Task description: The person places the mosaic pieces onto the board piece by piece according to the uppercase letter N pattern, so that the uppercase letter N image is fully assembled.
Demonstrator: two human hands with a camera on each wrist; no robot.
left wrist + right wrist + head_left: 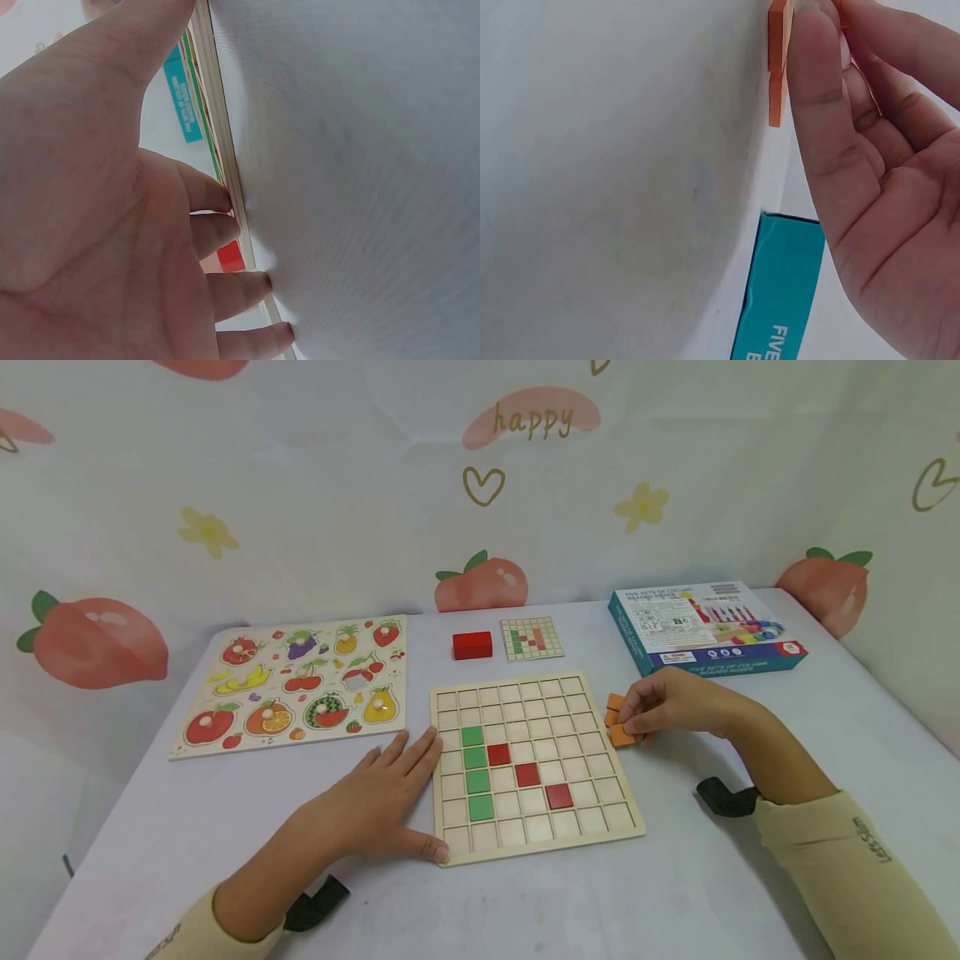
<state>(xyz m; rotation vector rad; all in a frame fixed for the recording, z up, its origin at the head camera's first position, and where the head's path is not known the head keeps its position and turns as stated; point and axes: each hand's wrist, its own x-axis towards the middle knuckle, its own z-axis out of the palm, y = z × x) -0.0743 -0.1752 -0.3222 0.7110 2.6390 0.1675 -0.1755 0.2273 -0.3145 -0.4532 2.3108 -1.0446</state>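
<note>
A wooden grid board (536, 828) lies flat before me. Green tiles (477, 782) form a column toward its left side, and three red tiles (527, 774) run diagonally down to the right from them. My left hand (375, 810) rests on the table against the board's left edge, thumb at the near corner, fingers spread. Off the board's right edge lie several orange tiles (621, 737). There my right hand (678, 703) has its thumb and curled fingers on an orange tile, seemingly pinching it. In the right wrist view, orange tiles (776, 97) show beside the thumb.
Behind the board are a red block (472, 646) and a small pattern card (531, 638) with a coloured grid. A fruit peg puzzle (251, 703) lies at the left. A teal-sided box (731, 667) lies at the back right. A printed cloth hangs behind the table.
</note>
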